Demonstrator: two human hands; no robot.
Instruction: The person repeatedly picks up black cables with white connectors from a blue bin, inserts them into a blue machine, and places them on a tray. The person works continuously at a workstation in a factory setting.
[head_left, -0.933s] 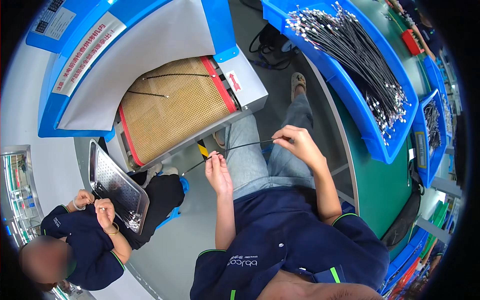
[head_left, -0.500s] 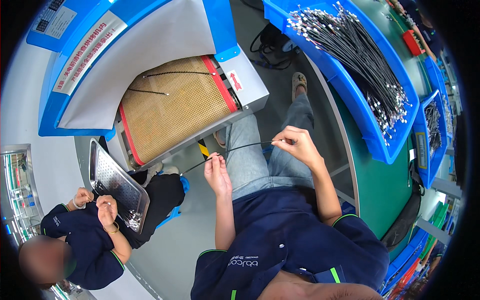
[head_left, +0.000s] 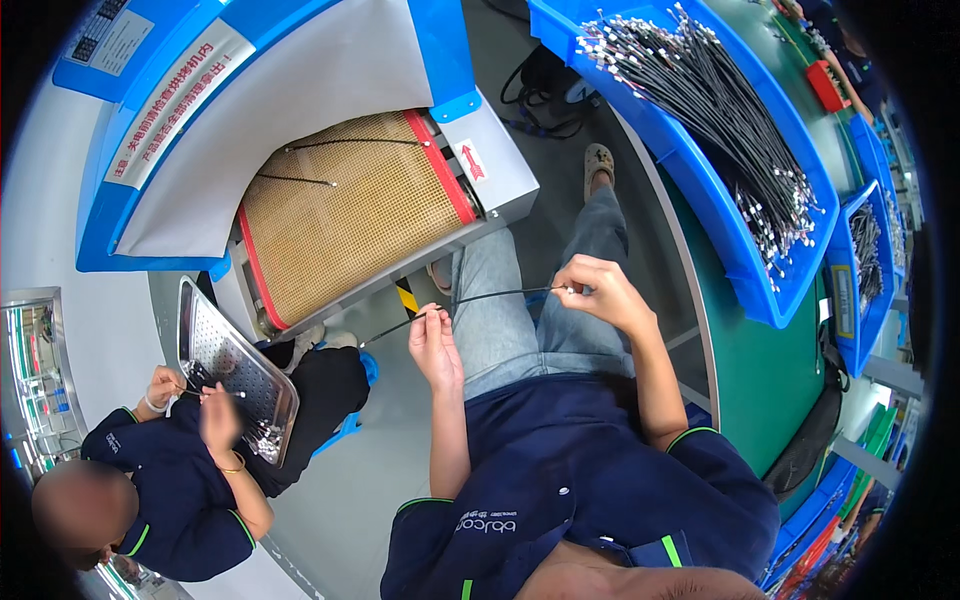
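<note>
A: What is surrounding the worker?

B: A grey floor [head_left: 330,490] is spreading below, and a blue-and-white machine [head_left: 440,60] is standing ahead on the left, a tan mesh belt [head_left: 350,225] showing at its mouth. Two thin dark cables [head_left: 296,181] are lying on that belt, apart from each other

A: And elsewhere?

B: On the right, a green tabletop [head_left: 745,370] is carrying a blue bin [head_left: 757,290], and a heap of black cables with white ends [head_left: 710,110] is filling it. On the left, a co-worker [head_left: 185,490] is sitting with a perforated metal tray [head_left: 225,340] just in front

A: Which way is the handled piece pointing?

B: That black cable [head_left: 500,294] is stretching through the air above the worker's jeans [head_left: 495,345], its long axis running mostly crosswise. The right end is sitting farther from the body; the left part is slanting back and leftward to a free white tip [head_left: 363,346]

A: How are the hands posing?

B: The left hand [head_left: 437,350] is rising upright, fingers pointing ahead, thumb and fingertips pinching the cable partway along. The right hand [head_left: 605,295] is reaching inward with bent fingers, pinching it near the other end
</note>
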